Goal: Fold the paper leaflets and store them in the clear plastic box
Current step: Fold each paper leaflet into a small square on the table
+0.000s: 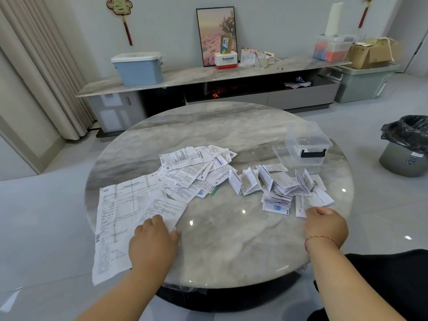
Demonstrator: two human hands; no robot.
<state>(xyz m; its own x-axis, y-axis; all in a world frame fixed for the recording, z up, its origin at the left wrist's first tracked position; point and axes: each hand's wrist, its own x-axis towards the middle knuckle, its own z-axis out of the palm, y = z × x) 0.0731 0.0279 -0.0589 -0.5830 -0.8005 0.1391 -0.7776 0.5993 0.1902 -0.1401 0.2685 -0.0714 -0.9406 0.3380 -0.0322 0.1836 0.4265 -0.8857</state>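
left hand [154,239]: palm down on the near edge of a smaller unfolded sheet [162,210], fingers lying fairly flat and pressing it to the desk [231,239]; looks like a press, not a pinch.
right hand [324,224]: fingers curled under at the near edge of the folded pile; seems to touch or pinch a narrow folded strip [300,207], but fingertips are hidden, so I cannot tell if it actually holds anything.
big sheet [115,216]: fully opened, creased, near left, its near corner hanging over the desk rim; lies under the smaller sheet.
unfolded heap [194,172]: loose leaflets overlapping mid-desk, left of centre.
folded pile [278,184]: concertina-folded leaflets right of centre, several springing half open.
clear plastic box [306,144]: far right of the desk, just beyond the folded pile; looks empty, lid apparently beside or under it.
step, my read: start folding the next sheet under the left hand.
how to do it well: drag the small sheet onto bare desk first, clear of the big one; follow the existing creases; press each fold flat with the palm so it stays shut.
risk: springy folds reopen and won't stack in the box; the overhanging big sheet may slide off if dragged.
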